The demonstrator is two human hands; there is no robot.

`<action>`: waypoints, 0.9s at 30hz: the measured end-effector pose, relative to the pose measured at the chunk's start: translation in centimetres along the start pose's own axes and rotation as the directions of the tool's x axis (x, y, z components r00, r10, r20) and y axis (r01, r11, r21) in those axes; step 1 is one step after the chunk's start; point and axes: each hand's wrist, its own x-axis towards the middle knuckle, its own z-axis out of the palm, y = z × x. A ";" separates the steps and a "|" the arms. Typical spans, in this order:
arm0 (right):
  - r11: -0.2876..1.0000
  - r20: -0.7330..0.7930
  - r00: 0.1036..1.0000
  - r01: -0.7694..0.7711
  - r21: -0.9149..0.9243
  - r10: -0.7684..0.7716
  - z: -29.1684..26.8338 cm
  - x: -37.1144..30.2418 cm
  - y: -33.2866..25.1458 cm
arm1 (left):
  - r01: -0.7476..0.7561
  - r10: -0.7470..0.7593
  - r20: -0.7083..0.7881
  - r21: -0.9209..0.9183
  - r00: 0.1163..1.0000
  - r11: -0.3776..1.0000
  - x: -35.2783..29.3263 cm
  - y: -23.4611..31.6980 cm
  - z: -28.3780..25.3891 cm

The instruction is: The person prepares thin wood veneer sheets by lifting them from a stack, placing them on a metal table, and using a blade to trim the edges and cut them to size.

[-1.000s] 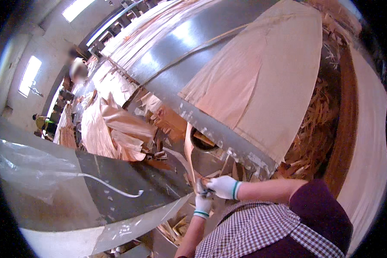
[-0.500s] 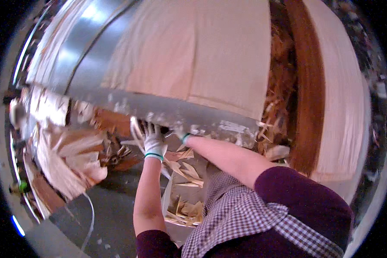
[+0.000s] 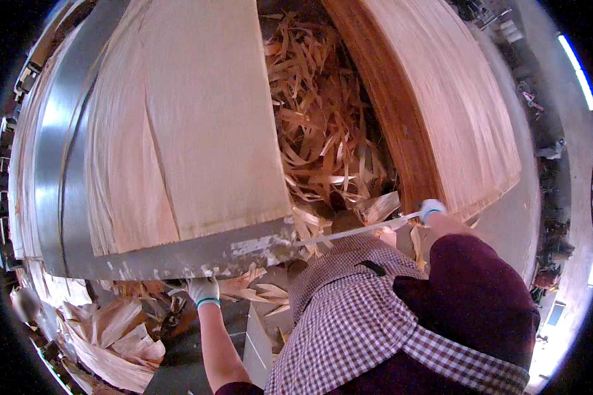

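Observation:
My right hand [image 3: 432, 209], in a white glove with a green cuff, is closed on one end of a long, narrow white strip [image 3: 366, 230]. The strip runs taut leftward across my apron to the corner of the metal table [image 3: 197, 260]; its far end is hard to make out there. My left hand [image 3: 204, 291], gloved alike, is at the table's front edge, its fingertips hidden or blurred against it. Above it on the table lie pale wood veneer sheets [image 3: 211, 125], with a lengthwise seam or split left of the middle.
A heap of veneer scraps [image 3: 323, 125] fills the gap between the table and a second stack of pale sheets [image 3: 454, 112] with a reddish-brown side [image 3: 395, 99]. Crumpled veneer pieces [image 3: 122, 339] lie lower left. A pale board [image 3: 257, 349] stands beside my left forearm.
My right hand has swung from the table's front edge far to the right, and the white strip now stretches from it. My left hand stays by the edge. The view has turned right.

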 end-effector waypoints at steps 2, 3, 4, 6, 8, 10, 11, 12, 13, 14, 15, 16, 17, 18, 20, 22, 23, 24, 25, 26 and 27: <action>0.958 -0.176 0.961 -0.172 0.230 0.214 5.1 6.9 10.3 | 0.076 -0.077 -0.010 -0.070 0.997 0.995 -0.3 4.6 -4.4; 0.974 -0.182 0.976 -0.075 0.212 0.115 5.1 8.4 10.5 | 0.129 -0.128 0.026 -0.067 0.991 0.989 -1.6 6.6 -6.4; 0.982 -0.191 0.981 0.015 0.187 0.021 4.7 9.7 10.4 | 0.169 -0.162 0.093 -0.064 0.982 0.984 -4.0 9.5 -9.7; 0.908 -0.145 0.962 0.268 0.322 -0.233 0.4 10.7 5.4 | 0.092 0.024 0.490 -0.211 0.871 0.973 -7.7 13.1 -12.4; 0.738 -0.207 0.815 0.578 0.348 -0.541 -3.3 10.5 0.6 | 0.132 0.083 0.566 -0.329 0.820 0.935 -11.9 20.5 -15.6; 0.578 -0.080 0.620 0.764 0.287 -0.780 -10.5 5.9 -3.9 | 0.184 0.282 0.467 -0.729 0.838 0.659 -14.0 26.2 -15.3; 0.426 -0.218 0.485 0.864 0.268 -0.847 -11.1 5.1 -5.1 | 0.130 0.328 0.349 -0.832 0.878 0.539 -14.1 29.8 -17.9; 0.287 -0.183 0.341 0.919 0.270 -0.922 -13.7 3.3 -6.0 | 0.078 0.345 0.231 -0.911 0.910 0.404 -14.1 33.1 -21.5; 0.194 -0.102 0.224 0.950 0.246 -0.969 -16.6 1.4 -6.8 | 0.025 0.316 0.155 -0.925 0.936 0.380 -14.0 35.7 -25.6; 0.042 -0.119 0.065 0.981 0.192 -0.991 -18.5 0.0 -7.4 | -0.020 0.278 0.087 -0.932 0.957 0.361 -13.6 37.6 -28.6; -0.007 -0.046 0.000 0.989 0.150 -0.999 -20.8 -1.2 -7.7 | -0.121 0.285 -0.034 -0.948 0.958 0.293 -12.4 38.8 -29.8; -0.084 -0.064 -0.078 0.992 0.098 -0.995 -21.6 -1.2 -8.4 | -0.216 0.281 -0.148 -0.949 0.948 0.231 -11.8 39.5 -30.2; -0.129 -0.033 -0.129 0.991 0.015 -0.991 -23.0 -1.7 -9.0 | -0.174 0.266 -0.126 -0.971 0.956 0.166 -11.0 39.7 -29.7; -0.176 0.000 -0.177 0.982 -0.066 -0.984 -24.3 -2.3 -9.6 | -0.133 0.253 -0.105 -0.986 0.962 0.098 -10.2 39.6 -29.3; -0.210 0.036 -0.207 0.966 -0.153 -0.978 -26.1 -2.3 -11.2 | -0.125 0.269 -0.100 -0.989 0.958 0.076 -9.4 39.4 -33.0; -0.229 0.148 -0.197 0.941 -0.247 -0.969 -30.1 -4.6 -12.0 | -0.148 0.254 -0.174 -0.982 0.951 -0.119 -8.3 39.4 -34.0; -0.267 0.106 -0.247 0.923 -0.278 -0.963 -31.6 -5.2 -12.4 | -0.211 0.254 -0.237 -0.969 0.938 -0.125 -7.5 39.2 -34.3; -0.309 0.065 -0.304 0.896 -0.319 -0.950 -33.1 -5.2 -13.0 | -0.285 0.245 -0.309 -0.950 0.919 -0.128 -6.2 39.0 -35.2; -0.299 0.061 -0.298 0.884 -0.359 -0.953 -34.1 -5.0 -13.8 | -0.305 0.248 -0.311 -0.950 0.917 -0.065 -4.8 38.7 -36.3; -0.296 0.069 -0.293 0.874 -0.385 -0.954 -35.3 -4.8 -14.5 | -0.277 0.241 -0.289 -0.957 0.927 -0.083 -3.2 38.6 -36.8; -0.291 0.006 -0.310 0.887 -0.359 -0.951 -36.7 -4.8 -15.0 | -0.335 0.245 -0.348 -0.937 0.905 -0.095 -1.4 38.5 -37.6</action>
